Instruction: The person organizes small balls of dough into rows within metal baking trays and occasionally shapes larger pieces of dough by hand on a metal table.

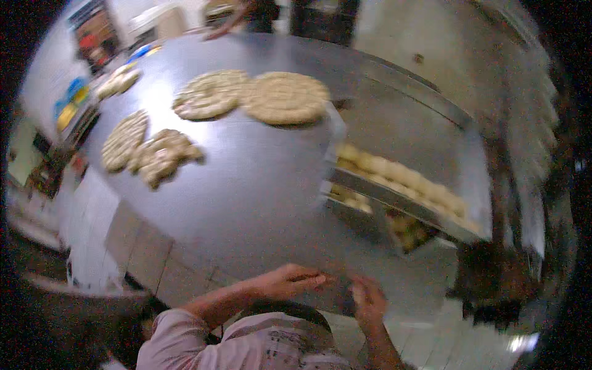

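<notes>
My left hand [296, 280] is held in front of my body, at the near edge of the steel table [246, 197]. Its fingers stretch to the right, and I see nothing in them. A short gap away, my right hand [368, 299] is raised with its fingers towards the left; motion smears them. Neither hand touches dough. Two flat, round slabs lie side by side on the far part of the table: a pale dough slab [213, 94] and a browner dough slab [285, 97]. Nearer on the left are an oval dough slab [125, 142] and a lumpy, ragged dough piece [165, 155].
A long metal tray [401, 200] at the right holds a row of pale dough balls [404, 177]. Below it, another box [407, 231] holds more pieces. Another dough piece [120, 81] lies far left. Another person's arm [231, 23] reaches the far table edge.
</notes>
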`<move>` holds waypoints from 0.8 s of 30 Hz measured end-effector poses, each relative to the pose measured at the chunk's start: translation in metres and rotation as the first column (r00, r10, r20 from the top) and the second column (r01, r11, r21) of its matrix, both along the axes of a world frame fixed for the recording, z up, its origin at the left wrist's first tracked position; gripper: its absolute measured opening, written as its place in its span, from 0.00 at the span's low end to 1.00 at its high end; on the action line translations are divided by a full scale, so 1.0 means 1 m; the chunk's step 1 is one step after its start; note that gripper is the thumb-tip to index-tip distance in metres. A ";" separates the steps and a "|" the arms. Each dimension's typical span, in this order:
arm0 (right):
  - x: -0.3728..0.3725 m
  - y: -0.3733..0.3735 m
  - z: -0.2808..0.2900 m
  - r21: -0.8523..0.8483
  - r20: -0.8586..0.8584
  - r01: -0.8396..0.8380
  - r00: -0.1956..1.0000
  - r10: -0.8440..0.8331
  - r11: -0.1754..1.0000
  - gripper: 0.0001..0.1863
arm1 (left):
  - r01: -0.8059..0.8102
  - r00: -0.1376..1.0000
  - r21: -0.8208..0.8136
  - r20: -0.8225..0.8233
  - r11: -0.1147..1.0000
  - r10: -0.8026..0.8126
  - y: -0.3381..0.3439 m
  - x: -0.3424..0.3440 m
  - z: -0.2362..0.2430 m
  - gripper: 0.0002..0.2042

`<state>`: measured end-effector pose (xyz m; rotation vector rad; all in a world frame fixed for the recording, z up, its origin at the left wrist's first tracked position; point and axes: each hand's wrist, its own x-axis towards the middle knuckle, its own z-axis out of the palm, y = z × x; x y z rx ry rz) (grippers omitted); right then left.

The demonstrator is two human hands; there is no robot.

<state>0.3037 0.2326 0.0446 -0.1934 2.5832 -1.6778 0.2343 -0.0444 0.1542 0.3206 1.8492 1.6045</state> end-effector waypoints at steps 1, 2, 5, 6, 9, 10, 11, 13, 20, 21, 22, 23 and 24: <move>0.011 -0.005 0.018 0.111 -0.252 0.269 0.939 -0.235 0.957 0.11 | 0.023 0.982 -0.136 -0.182 0.990 -0.048 -0.034 -0.008 -0.024 0.18; 0.021 0.005 0.026 0.529 -0.260 0.236 0.959 -0.109 0.815 0.15 | -0.247 0.944 -0.192 -0.268 0.950 0.191 -0.069 -0.014 -0.033 0.16; -0.012 -0.012 0.080 0.821 -0.322 0.283 0.947 -0.007 0.495 0.17 | -0.883 0.448 -0.210 -0.643 0.419 0.621 -0.170 -0.037 -0.054 0.11; -0.023 -0.026 0.088 0.788 -0.333 0.313 0.941 -0.061 0.530 0.17 | -0.926 0.357 -0.255 -0.827 0.277 0.434 -0.211 -0.039 -0.068 0.12; -0.036 -0.043 0.051 0.713 -0.335 0.419 0.908 -0.252 0.561 0.18 | -0.981 0.191 -0.196 -0.951 0.005 0.241 -0.270 -0.060 -0.080 0.16; -0.043 -0.047 0.041 0.677 -0.341 0.469 0.883 -0.324 0.567 0.19 | -0.978 0.180 -0.197 -0.963 -0.067 0.199 -0.280 -0.069 -0.078 0.18; -0.048 -0.047 0.034 0.639 -0.341 0.518 0.853 -0.395 0.568 0.20 | -0.971 0.173 -0.195 -0.973 -0.138 0.155 -0.290 -0.076 -0.082 0.19; -0.026 -0.001 0.008 0.695 -0.343 0.436 0.900 -0.269 0.572 0.20 | -0.944 0.233 -0.253 -0.966 -0.214 0.112 -0.322 -0.080 -0.095 0.26; -0.081 0.085 -0.049 0.778 -0.529 0.600 0.786 -0.321 0.188 0.19 | -0.897 0.324 -0.315 -0.946 -0.310 0.024 -0.338 -0.125 -0.092 0.25; -0.073 0.066 -0.048 0.767 -0.574 0.613 0.788 -0.224 0.192 0.19 | -0.856 0.398 -0.436 -0.899 -0.278 0.183 -0.327 -0.129 -0.075 0.23; -0.054 0.065 -0.038 0.707 -0.585 0.629 0.777 -0.234 0.322 0.20 | -0.840 0.449 -0.497 -0.862 -0.220 0.236 -0.320 -0.123 -0.067 0.21; -0.036 0.064 -0.029 0.631 -0.594 0.633 0.766 -0.245 0.448 0.20 | -0.819 0.496 -0.551 -0.821 -0.162 0.283 -0.312 -0.117 -0.055 0.20; -0.015 0.069 -0.021 0.541 -0.606 0.639 0.747 -0.273 0.547 0.20 | -0.826 0.535 -0.559 -0.817 -0.067 0.216 -0.314 -0.109 -0.061 0.18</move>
